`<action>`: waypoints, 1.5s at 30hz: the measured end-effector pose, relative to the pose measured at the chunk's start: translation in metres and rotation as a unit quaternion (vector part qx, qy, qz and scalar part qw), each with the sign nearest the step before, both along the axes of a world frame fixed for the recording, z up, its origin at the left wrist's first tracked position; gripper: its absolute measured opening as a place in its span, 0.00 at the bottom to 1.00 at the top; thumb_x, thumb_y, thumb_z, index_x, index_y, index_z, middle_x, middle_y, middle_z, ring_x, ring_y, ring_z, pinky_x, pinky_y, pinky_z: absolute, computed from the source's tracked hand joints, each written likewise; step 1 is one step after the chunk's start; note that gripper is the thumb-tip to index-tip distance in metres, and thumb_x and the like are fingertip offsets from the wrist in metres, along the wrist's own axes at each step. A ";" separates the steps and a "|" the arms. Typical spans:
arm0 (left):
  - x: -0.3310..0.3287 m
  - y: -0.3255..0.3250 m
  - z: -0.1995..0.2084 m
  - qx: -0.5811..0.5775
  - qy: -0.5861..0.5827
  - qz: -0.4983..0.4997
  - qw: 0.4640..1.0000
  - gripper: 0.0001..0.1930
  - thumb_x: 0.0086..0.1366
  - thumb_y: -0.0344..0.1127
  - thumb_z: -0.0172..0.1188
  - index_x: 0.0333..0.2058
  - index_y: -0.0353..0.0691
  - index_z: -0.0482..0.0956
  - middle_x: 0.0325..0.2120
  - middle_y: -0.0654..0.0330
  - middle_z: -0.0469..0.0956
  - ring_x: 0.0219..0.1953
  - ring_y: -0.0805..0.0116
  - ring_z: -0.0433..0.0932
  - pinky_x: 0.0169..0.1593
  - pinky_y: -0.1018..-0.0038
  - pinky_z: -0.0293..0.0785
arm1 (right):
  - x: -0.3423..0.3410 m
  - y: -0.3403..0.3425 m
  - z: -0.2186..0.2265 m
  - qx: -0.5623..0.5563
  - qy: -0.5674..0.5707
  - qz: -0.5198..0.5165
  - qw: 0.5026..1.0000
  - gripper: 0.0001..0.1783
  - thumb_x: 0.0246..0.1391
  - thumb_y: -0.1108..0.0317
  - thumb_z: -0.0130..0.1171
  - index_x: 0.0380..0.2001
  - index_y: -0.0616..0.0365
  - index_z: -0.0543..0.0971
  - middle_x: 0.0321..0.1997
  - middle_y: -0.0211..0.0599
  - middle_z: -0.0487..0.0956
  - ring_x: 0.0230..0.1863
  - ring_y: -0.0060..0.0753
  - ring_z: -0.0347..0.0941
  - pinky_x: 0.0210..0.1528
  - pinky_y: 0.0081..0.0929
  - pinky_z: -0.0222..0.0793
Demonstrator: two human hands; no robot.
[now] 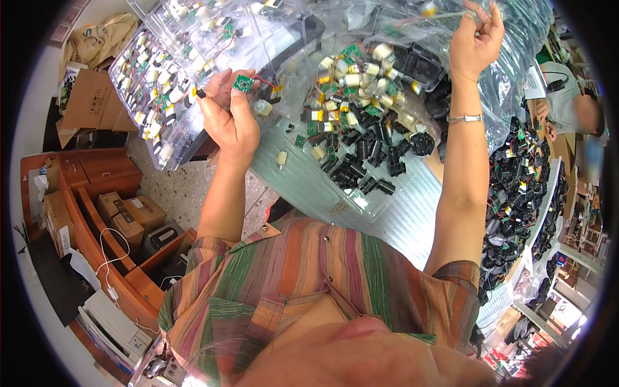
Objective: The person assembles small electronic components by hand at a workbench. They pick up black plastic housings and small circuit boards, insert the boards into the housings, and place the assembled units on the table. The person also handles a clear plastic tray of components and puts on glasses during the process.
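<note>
My left hand (233,126) is raised over the left side of the table. Its thumb and fingers pinch a small green circuit board (243,82), from which red and dark wires trail to a small yellow-taped part (278,88). Farther right and higher, my right hand (476,48) is closed beside crumpled clear plastic sheeting (516,71); what its fingertips hold, if anything, is too faint to tell. Between the hands lies a heap of pale cylindrical parts (351,80) with wires and green boards. Nearer to me are loose black plastic pieces (361,161).
A clear tray (184,151) full of wired parts stands at the left. More black parts (509,213) are piled at the right, near another person (567,97). Wooden furniture (97,171), an open cardboard box (93,103) and a white machine (113,329) are on the left.
</note>
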State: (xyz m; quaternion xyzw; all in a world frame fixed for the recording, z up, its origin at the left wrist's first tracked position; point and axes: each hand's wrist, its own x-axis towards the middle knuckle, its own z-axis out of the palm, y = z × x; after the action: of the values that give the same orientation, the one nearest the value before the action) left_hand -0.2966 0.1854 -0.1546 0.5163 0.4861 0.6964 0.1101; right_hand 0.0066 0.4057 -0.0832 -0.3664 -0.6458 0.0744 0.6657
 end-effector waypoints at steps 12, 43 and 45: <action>-0.020 -0.011 0.023 -0.079 -0.068 -0.070 0.992 0.15 0.74 0.32 0.46 0.54 0.34 0.58 0.46 0.42 0.77 0.43 0.62 0.80 0.48 0.68 0.76 | 0.018 -0.016 0.055 0.044 0.066 0.067 0.995 0.24 0.58 0.79 0.55 0.58 0.62 0.66 0.46 0.40 0.82 0.25 0.14 0.71 0.23 0.12 0.68; -0.012 0.005 0.040 -0.206 0.243 -0.014 0.948 0.21 0.61 0.24 0.61 0.54 0.42 0.74 0.38 0.57 0.80 0.33 0.69 0.80 0.37 0.74 0.77 | 0.146 -0.074 0.131 0.043 0.146 0.009 0.988 0.22 0.58 0.76 0.59 0.56 0.64 0.71 0.39 0.41 0.81 0.29 0.20 0.68 0.27 0.20 0.66; -0.017 0.008 0.037 -0.138 0.281 0.024 0.949 0.19 0.60 0.25 0.63 0.51 0.41 0.77 0.37 0.57 0.80 0.32 0.67 0.79 0.36 0.73 0.77 | 0.171 -0.079 0.131 0.027 0.171 0.021 0.985 0.20 0.59 0.75 0.59 0.54 0.61 0.73 0.39 0.39 0.80 0.32 0.23 0.69 0.30 0.23 0.66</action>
State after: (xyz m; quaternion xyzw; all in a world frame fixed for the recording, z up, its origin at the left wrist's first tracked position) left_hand -0.3133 0.1936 -0.1171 0.6590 0.6009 0.4518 0.0221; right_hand 0.1774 0.3264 0.0479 -0.3162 -0.5319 0.1325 0.7743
